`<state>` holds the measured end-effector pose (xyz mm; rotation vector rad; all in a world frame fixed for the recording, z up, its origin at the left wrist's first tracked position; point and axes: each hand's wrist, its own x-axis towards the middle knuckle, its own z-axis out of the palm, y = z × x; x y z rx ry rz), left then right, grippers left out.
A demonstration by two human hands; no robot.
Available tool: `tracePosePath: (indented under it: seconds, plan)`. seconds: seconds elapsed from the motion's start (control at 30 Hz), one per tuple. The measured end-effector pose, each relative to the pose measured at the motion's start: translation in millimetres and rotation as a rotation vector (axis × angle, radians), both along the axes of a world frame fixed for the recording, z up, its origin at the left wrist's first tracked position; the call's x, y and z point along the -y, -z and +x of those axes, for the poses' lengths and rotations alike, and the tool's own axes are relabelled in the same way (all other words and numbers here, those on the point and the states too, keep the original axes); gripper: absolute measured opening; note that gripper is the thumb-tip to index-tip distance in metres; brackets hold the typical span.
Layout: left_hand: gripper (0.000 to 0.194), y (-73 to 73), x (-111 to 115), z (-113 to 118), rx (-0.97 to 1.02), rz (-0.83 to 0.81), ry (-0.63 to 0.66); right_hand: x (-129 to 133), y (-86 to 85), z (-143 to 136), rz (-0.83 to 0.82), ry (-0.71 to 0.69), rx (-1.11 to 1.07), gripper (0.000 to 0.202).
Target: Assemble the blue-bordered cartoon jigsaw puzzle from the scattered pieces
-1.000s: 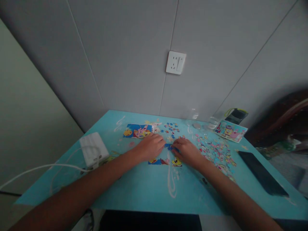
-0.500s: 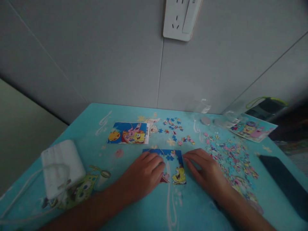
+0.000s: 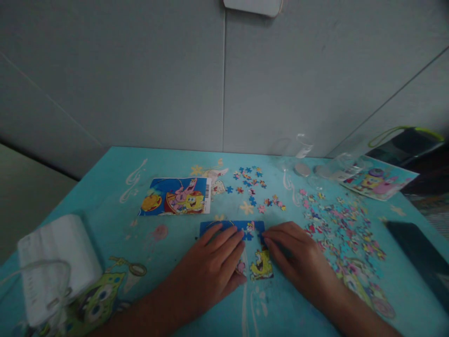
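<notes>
A partly assembled jigsaw puzzle (image 3: pixel 261 267) lies on the table in front of me, with a blue upper edge, a yellow cartoon figure at its lower right and a gap in its middle. My left hand (image 3: pixel 213 260) rests over its left part, fingers stretched out and slightly apart, hiding much of that side. At the right edge, my right hand (image 3: pixel 298 250) has thumb and fingertips drawn together on the puzzle's border. Past the puzzle, a printed picture card (image 3: pixel 178 196) shows a similar cartoon scene. Loose puzzle pieces (image 3: pixel 250 180) lie beyond my hands.
A larger heap of pieces (image 3: pixel 343 229) spreads to the right, beside a dark phone-like slab (image 3: pixel 421 257). Clear containers (image 3: pixel 294 152) and a second picture card (image 3: pixel 380 182) stand or lie at the back right. A white box-shaped device (image 3: pixel 59 267) with a cable sits left.
The camera view has tilted down and shifted. My left hand's fingers have straightened and spread over the puzzle. My right hand's fingertips have moved onto the puzzle's right edge.
</notes>
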<state>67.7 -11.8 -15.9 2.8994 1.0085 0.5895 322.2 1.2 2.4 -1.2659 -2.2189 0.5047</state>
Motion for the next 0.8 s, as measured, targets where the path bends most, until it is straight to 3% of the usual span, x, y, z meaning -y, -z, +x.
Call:
tracePosePath:
  seconds: [0.3,0.8]
  plan:
    - [0.045,-2.4,0.9,1.9,0.005,0.004,0.006,1.3,-3.3,-3.3,0.005,-0.012,0.000,0.018]
    - [0.041,0.1,1.3,0.4,-0.009,-0.048,0.022,-0.8,2.3,-1.8,0.015,-0.001,-0.002,0.018]
